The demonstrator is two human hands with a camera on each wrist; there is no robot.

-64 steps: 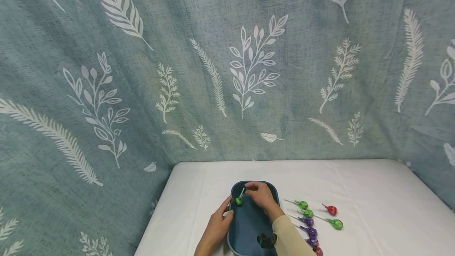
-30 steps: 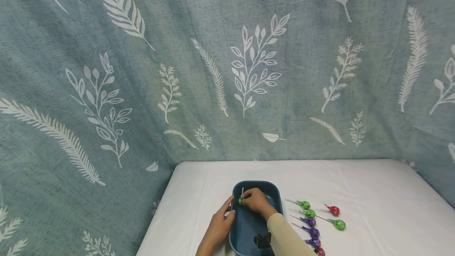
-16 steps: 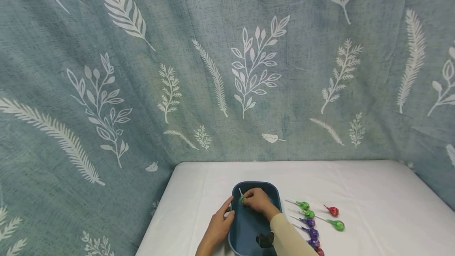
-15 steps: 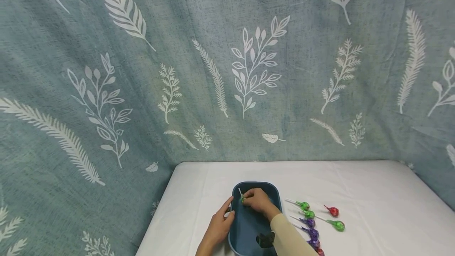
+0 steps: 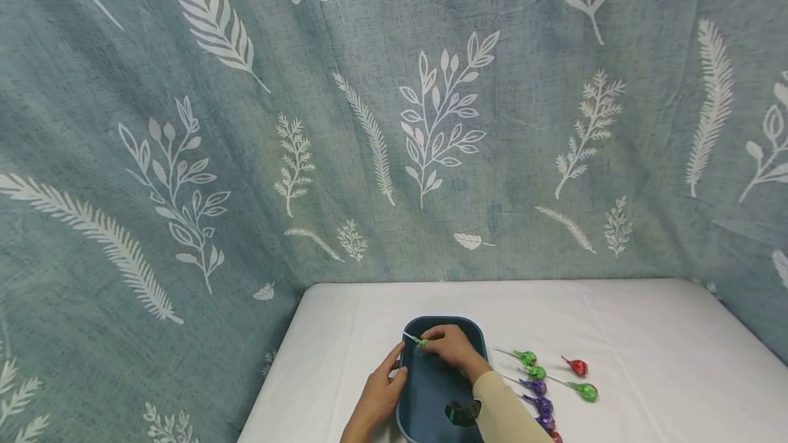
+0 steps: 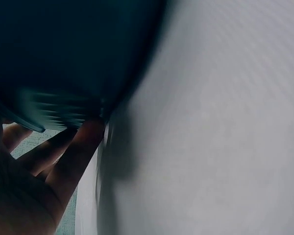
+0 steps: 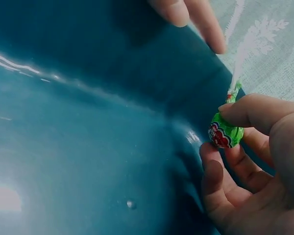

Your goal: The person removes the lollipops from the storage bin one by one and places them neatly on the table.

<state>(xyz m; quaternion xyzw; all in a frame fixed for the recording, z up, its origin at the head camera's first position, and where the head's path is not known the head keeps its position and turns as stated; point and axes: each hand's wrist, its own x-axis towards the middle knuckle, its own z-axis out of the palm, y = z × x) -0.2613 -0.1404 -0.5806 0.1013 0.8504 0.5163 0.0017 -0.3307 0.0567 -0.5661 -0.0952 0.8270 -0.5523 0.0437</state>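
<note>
A green-wrapped lollipop (image 5: 420, 341) is pinched by my right hand (image 5: 454, 347) over the far left part of a dark blue plastic bin (image 5: 436, 395). The right wrist view shows the thumb and fingers round the candy head (image 7: 225, 131), the white stick angled up past the bin's rim. My left hand (image 5: 379, 392) grips the bin's left side, thumb at the rim and longer fingers (image 6: 76, 156) against the outer wall. The underside of the candy is partly covered by my right fingers.
Right of the bin lie green lollipops (image 5: 527, 358), a separate green lollipop (image 5: 582, 390), purple lollipops (image 5: 539, 405) and a red lollipop (image 5: 576, 366). The right sleeve (image 5: 507, 415) covers some sticks. White cloth covers the table (image 5: 646, 347); a leaf-patterned curtain (image 5: 369, 156) hangs behind.
My right hand has come down onto the green lollipop's head and taken hold of it. Its stick has swung from upright to pointing left. The left hand stays at the bin.
</note>
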